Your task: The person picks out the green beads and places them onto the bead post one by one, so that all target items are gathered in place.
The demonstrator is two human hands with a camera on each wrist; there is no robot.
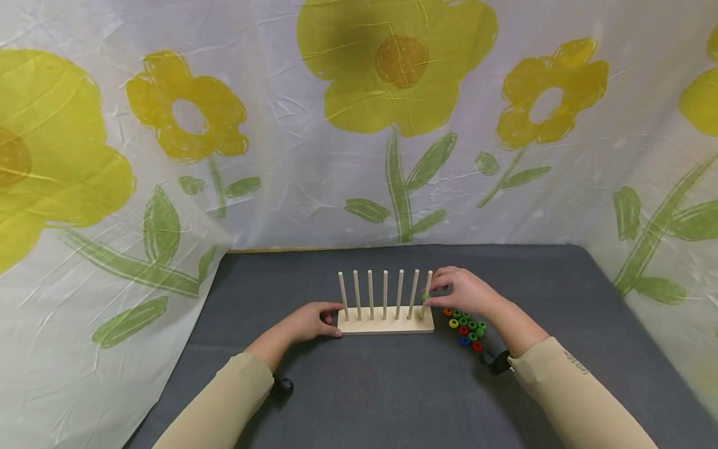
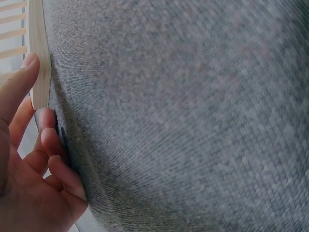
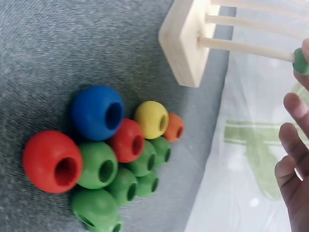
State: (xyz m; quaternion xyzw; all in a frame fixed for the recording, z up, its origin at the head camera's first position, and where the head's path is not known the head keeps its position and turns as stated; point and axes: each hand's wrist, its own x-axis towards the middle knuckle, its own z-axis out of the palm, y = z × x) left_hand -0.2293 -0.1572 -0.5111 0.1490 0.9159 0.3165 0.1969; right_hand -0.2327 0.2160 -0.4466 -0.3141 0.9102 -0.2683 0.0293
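Note:
A pale wooden peg rack [image 1: 384, 322], its row of upright pegs on a flat base, stands on the dark grey cloth. My left hand [image 1: 307, 320] grips the left end of the base, with the thumb [image 2: 30, 67] on its front edge. At the other end, my right hand [image 1: 463, 292] pinches a green bead [image 3: 300, 62] between thumb and fingertips. That bead sits around the rightmost peg [image 3: 246, 49], partway up it in the head view. The right hand's other fingers stay spread apart from the peg. No beads show on the remaining pegs.
Loose beads lie in a cluster right of the rack: several green ones [image 3: 98, 165], two red [image 3: 50, 161], one blue [image 3: 97, 112], one yellow [image 3: 151, 119] and one orange [image 3: 174, 127]. Behind the table hangs a flower-printed curtain [image 1: 280, 156].

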